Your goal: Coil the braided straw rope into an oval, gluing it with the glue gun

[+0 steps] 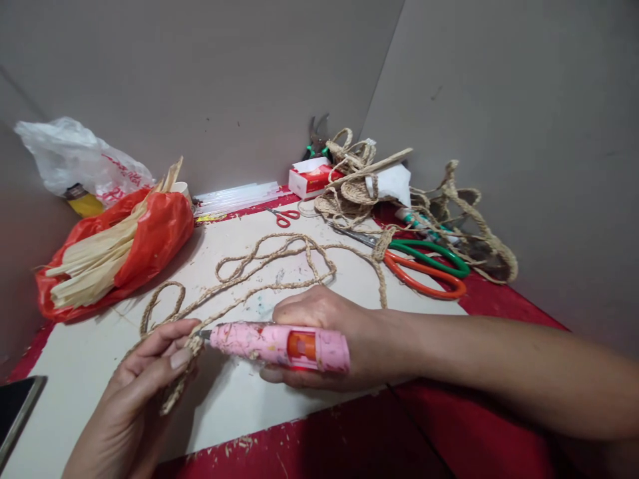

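My left hand (142,379) pinches a braided straw piece (174,389) between thumb and fingers at the lower left. My right hand (319,313) is wrapped round a pink glue gun (279,342), smeared with bits of straw and lying level. Its dark nozzle points left and meets or nearly touches the braid beside my left thumb. From the held piece a long braided cord (249,291) runs back in loose loops over the white sheet (239,422). The fingers of my right hand are partly hidden behind the gun.
A red bag (164,229) of dry husks (94,266) lies left, clear sticks (239,199) and small red scissors (283,217) behind. Large scissors (424,269), a red box (312,179), pliers (318,140) and braided pieces (359,193) are right. A dark device (17,412) sits lower left.
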Demonstrator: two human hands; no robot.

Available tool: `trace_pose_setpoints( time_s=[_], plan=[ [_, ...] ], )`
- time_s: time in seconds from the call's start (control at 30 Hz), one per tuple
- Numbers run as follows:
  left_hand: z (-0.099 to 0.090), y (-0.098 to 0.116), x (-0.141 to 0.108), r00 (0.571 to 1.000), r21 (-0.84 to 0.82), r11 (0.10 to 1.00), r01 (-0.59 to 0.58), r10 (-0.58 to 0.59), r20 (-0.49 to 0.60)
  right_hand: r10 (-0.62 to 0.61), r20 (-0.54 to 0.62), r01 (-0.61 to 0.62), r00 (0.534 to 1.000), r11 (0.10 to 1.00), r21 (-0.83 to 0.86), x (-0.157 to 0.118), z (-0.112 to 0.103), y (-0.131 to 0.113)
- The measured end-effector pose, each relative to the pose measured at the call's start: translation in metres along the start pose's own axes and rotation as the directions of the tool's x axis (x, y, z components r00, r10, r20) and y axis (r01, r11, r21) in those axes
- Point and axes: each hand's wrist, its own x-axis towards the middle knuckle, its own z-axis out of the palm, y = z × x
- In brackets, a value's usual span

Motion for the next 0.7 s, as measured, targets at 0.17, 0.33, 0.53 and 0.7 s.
trace_pose_setpoints(
  time_s=[0.17,0.33,0.53,0.7],
  plan=[
    [0.0019,0.0010,-0.0049,1.000,0.006,1.000,-0.011,0.011,0.001,-0.014,0.013,0.014,1.000,1.000,-0.019,0.0012,-0.0017,-0.0007],
    [0.0046,0.0029,-0.0065,1.000,-0.086,0.996,0.023,-0.023,0.004,-0.014,0.005,0.014,1.000,1.000,0.014,0.0017,-0.0024,-0.0023],
    [0.0044,0.0041,-0.0056,0.999,-0.137,0.990,0.025,-0.020,0.043,0.012,0.023,-0.012,1.000,1.000,0.002,-0.0002,-0.0020,-0.0022],
    [0.0039,0.0042,-0.0064,0.998,-0.143,0.990,0.018,-0.010,0.060,0.019,0.007,-0.019,1.000,1.000,0.016,0.0003,-0.0026,-0.0028]
  ],
)
